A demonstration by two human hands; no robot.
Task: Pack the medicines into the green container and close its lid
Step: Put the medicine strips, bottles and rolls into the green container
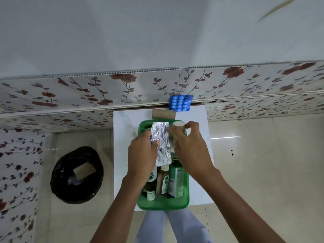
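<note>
A green container [186, 193] stands open on a small white table [126, 137]. Inside it lie brown bottles [162, 183], a white-green box [177, 183] and a small white bottle [150, 194]. My left hand [142, 160] pinches a silver foil pill strip [162, 144] over the container. My right hand [191, 148] holds a clear plastic piece [176, 127] beside the strip, above the container's far end. A blue blister pack [180, 103] and a brown cardboard piece [164, 114] lie at the table's far edge. No lid can be made out.
A black-lined bin [77, 174] with a cardboard scrap in it stands on the floor to the left. Floral wall panels [70, 95] run behind the table. Beige floor tiles [263, 163] lie to the right. My legs [175, 228] are below the table.
</note>
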